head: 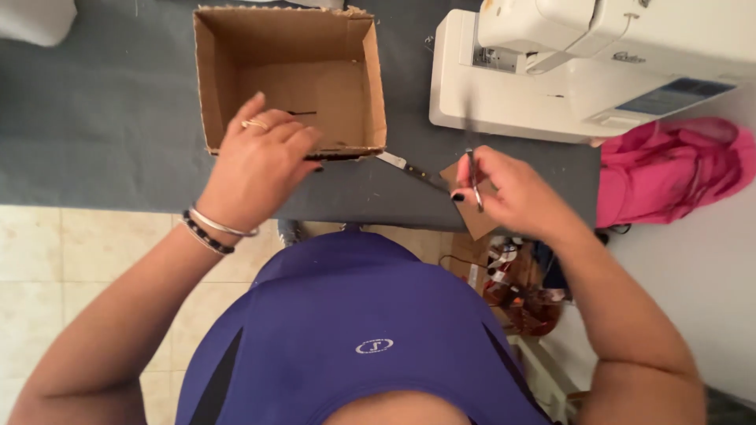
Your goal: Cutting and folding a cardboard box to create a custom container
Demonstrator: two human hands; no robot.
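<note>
Hard to tell what lies under the left hand (256, 161): fingers curled down over the near wall of the open cardboard box (236, 75), apparently pinching its torn, dark-edged rim, though the grip itself stays hidden behind the knuckles. Visible on that hand a thin ring, and at the wrist a metal bangle beside a dark beaded bracelet (206, 234). Inside the box, only a small dark sliver on the brown floor, too small to name. Box itself squarish, corrugated, ragged along the top edges, standing on a grey felt-like cloth (102, 118) over the table. Right hand (512, 193) closed around slim metal scissors (473, 177), blades blurred and pointing away, held against a flat brown piece of cardboard (479, 224) partly covered by the palm; dark polish on the nails. Just left of that piece, a knife (409, 168) with a dark handle, lying flat on the cloth between the two hands, its tip near the box corner. Beyond, a white plastic sewing machine (551, 71), smooth and glossy, cut off at the top edge. To the right, a crumpled pink fabric (669, 165) bundle. Below the table edge, pale floor tiles (71, 275) and a cluttered, indistinct heap of brownish things. Purple shirt (354, 330) filling the lower middle.
</note>
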